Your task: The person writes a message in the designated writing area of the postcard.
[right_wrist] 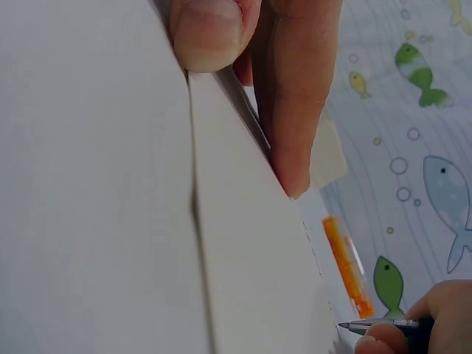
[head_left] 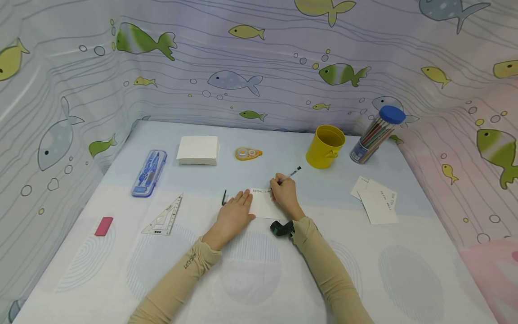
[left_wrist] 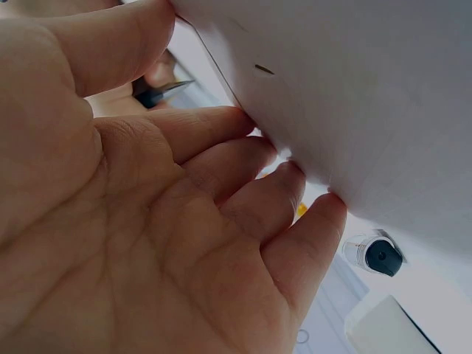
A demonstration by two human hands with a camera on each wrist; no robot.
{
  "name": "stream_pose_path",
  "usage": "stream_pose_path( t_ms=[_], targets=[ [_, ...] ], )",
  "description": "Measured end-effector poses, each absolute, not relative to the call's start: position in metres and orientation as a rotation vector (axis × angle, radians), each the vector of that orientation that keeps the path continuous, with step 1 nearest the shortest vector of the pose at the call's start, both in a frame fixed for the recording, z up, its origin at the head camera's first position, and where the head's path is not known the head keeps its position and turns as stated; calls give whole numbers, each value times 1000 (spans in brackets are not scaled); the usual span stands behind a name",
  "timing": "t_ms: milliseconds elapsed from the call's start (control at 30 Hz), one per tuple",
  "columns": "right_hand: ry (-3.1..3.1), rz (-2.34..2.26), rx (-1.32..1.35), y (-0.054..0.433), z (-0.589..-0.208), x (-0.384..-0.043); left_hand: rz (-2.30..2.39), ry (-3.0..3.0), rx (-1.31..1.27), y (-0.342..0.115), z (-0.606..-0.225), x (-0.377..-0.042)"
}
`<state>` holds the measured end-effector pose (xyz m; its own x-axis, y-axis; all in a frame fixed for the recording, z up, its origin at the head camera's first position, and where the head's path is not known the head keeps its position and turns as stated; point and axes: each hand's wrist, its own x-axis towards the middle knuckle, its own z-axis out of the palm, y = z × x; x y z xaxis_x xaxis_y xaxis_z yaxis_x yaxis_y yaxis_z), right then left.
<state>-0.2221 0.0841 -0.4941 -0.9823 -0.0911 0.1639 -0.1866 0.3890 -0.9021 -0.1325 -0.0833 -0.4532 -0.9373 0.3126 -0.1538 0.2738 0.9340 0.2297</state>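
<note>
My right hand pinches a clear-barrelled pen with a black end, its tip on a small white sheet of paper. A short line of handwriting runs along the sheet's top edge; it is too small to read. Flat on the sheet's left side rests my left hand, fingers extended. In the right wrist view, the pen's metal tip meets the paper's edge, and the left fingers lie along the sheet. Just left of the left hand lies a black pen cap.
Behind the hands are a paper stack, correction tape, yellow cup and pencil tube. Leftward lie a blue compass case, set square and red eraser. Several written sheets overlap at right.
</note>
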Motion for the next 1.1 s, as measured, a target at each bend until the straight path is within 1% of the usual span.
stream_pose_path(
  t_ms=[400,633,1100],
  targets=[
    [-2572,1674,240,83,-491,-220,286,2902,438,-83,-451,-132],
    [-2546,1750,219,84,-492,-220,300,2894,433,-84,-452,-132],
    [-2543,1706,227,83,-492,-220,294,2908,447,-84,-454,-133]
  ],
)
